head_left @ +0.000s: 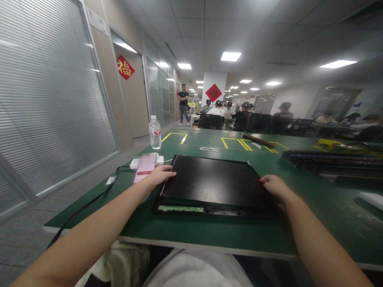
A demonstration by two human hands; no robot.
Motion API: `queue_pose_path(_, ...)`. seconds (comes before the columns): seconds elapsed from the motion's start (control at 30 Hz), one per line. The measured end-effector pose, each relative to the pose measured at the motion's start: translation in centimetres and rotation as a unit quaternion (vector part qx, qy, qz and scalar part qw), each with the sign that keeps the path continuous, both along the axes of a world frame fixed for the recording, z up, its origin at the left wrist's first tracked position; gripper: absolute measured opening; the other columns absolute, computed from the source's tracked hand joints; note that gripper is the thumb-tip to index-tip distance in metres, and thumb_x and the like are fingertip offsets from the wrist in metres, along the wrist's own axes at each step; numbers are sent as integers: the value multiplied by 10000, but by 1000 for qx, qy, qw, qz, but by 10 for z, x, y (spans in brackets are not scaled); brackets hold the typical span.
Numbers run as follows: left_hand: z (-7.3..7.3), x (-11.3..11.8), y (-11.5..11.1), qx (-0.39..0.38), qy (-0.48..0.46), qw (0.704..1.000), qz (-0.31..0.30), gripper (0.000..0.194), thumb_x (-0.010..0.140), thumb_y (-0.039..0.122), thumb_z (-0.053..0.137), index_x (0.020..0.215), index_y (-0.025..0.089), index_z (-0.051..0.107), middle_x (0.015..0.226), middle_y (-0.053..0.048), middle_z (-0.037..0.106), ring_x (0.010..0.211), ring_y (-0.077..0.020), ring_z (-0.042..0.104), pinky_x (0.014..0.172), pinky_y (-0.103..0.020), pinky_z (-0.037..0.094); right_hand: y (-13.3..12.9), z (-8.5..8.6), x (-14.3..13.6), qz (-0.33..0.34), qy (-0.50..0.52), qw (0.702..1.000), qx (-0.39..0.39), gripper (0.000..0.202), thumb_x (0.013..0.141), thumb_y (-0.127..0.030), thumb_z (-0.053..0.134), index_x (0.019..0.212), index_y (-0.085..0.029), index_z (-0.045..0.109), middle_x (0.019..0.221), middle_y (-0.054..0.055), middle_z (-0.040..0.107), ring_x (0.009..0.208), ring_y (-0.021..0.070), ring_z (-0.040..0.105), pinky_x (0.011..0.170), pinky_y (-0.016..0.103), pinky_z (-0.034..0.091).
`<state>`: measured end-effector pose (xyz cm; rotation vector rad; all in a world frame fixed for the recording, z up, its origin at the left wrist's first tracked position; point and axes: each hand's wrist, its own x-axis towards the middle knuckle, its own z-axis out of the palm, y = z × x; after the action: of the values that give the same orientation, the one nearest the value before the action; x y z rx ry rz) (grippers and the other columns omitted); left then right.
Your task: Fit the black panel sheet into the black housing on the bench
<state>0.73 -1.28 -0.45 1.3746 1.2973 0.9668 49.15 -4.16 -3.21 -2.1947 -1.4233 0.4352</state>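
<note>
A flat black display panel (212, 179) lies in front of me, over a slightly larger black frame (236, 210). Along the near side of the frame runs a narrow green circuit board (181, 209). My left hand (161, 175) grips the panel's left edge, thumb on top and the other fingers partly hidden. At the right edge, my right hand (274, 186) is closed in a pinch, its fingertips on the rim; whether it holds the panel alone or the frame too is hard to see.
On the green table (206, 235) a phone (145, 168) rests against a white power strip (158, 159), with a black cable (98, 197) leading off left. A water bottle (154, 133) stands behind. Stacked dark panels (323, 159) lie at right. Several people sit farther back; one person (183, 101) stands.
</note>
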Motion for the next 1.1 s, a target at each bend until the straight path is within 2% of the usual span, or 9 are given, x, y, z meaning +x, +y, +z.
queue_pose_path(0.17,-7,0,5,89,152,984,16,151,628,264,735,744,169,754,764,-50,746,799,-268,690,724,-322,497,-3,4,0,-15,-20,1000,-6,333,693,-18,551,901,-167,764,1015,117,755,890,229,701,768,274,512)
queue_pose_path(0.37,-6,1,2,83,171,982,9,233,616,330,720,779,164,743,616,-5,654,677,-236,642,631,-304,448,-1,1,3,-14,-31,999,13,317,672,-14,569,860,-177,766,964,93,762,895,218,702,791,255,501)
queue_pose_path(0.47,-3,1,1,90,170,981,15,282,608,371,729,790,156,741,627,-8,659,688,-236,638,640,-308,444,-1,3,1,-10,-31,999,6,342,658,-6,567,877,-168,773,981,96,761,917,224,699,811,260,499)
queue_pose_path(0.63,-2,1,-1,63,104,992,14,433,565,473,799,827,137,719,729,-62,728,722,-264,676,646,-336,487,-1,4,-5,-9,-14,1000,15,378,652,-12,556,914,-169,779,1011,102,757,932,230,695,812,274,503)
queue_pose_path(0.83,1,2,-4,49,0,999,14,619,468,510,886,920,131,696,787,-76,750,726,-279,709,668,-385,549,2,-2,-3,1,26,1000,17,309,643,-49,577,857,-170,764,876,85,754,807,216,694,775,293,509)
queue_pose_path(0.97,6,4,-4,76,-81,994,-21,654,480,500,903,989,135,715,977,-113,770,963,-322,709,853,-435,551,3,-2,-1,-9,50,998,33,256,679,-97,602,868,-176,756,871,77,751,798,212,686,766,298,504)
queue_pose_path(1.1,7,5,-1,126,-108,986,-17,677,504,483,905,1062,146,720,1290,-145,678,1248,-364,582,1044,-486,460,5,0,-2,-16,63,996,61,255,735,-162,628,962,-174,742,958,83,754,874,215,688,773,286,497)
